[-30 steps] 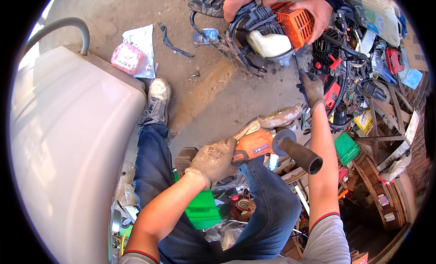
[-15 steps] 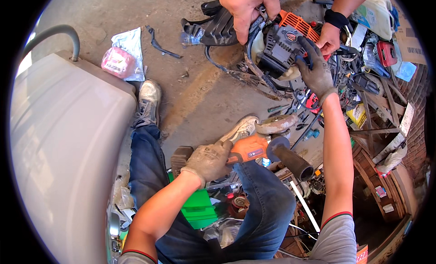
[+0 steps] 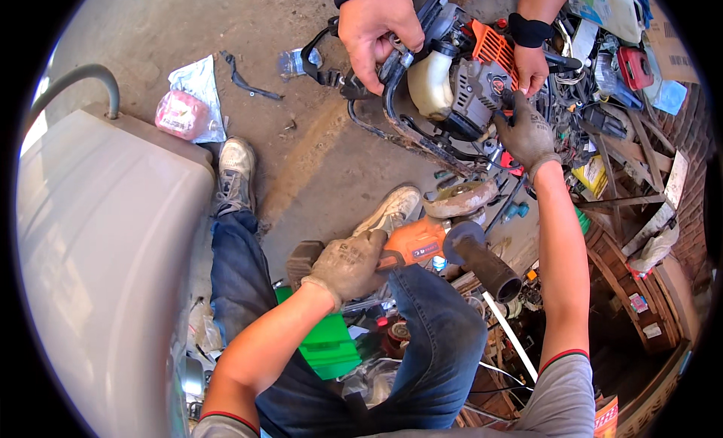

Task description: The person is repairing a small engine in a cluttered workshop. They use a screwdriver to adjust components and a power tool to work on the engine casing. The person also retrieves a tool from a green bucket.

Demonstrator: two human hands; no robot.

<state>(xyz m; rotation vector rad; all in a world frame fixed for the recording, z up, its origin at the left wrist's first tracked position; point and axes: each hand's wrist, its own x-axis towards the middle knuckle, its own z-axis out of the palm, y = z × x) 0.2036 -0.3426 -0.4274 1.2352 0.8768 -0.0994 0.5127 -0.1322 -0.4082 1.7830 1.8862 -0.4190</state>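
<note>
My gloved left hand [image 3: 350, 266] is closed around an orange cordless angle grinder [image 3: 416, 244], lying across above my right thigh. Its worn disc [image 3: 461, 199] points away from me, and a black side handle [image 3: 491, 266] sticks out to the right. Farther off, my gloved right hand [image 3: 527, 134] has its fingers bent against the edge of a small engine [image 3: 476, 91] with an orange cover and a whitish tank [image 3: 431, 84]. Opposite me, a co-worker's hand [image 3: 376, 33] grips the engine's dark tube frame; their other hand [image 3: 531, 67] touches the engine near my fingertips.
A grey-white rounded casing [image 3: 105, 250] fills the left side. A pink package [image 3: 181, 115] lies on the floor on a white bag. Tools and cables crowd the right, beside a wooden frame [image 3: 633, 201]. Under my legs sits a green bin [image 3: 327, 355].
The co-worker has turned and tilted the engine, so its whitish tank now shows more. My right hand has shifted slightly down with its fingers more bent. The grinder stays in my left hand.
</note>
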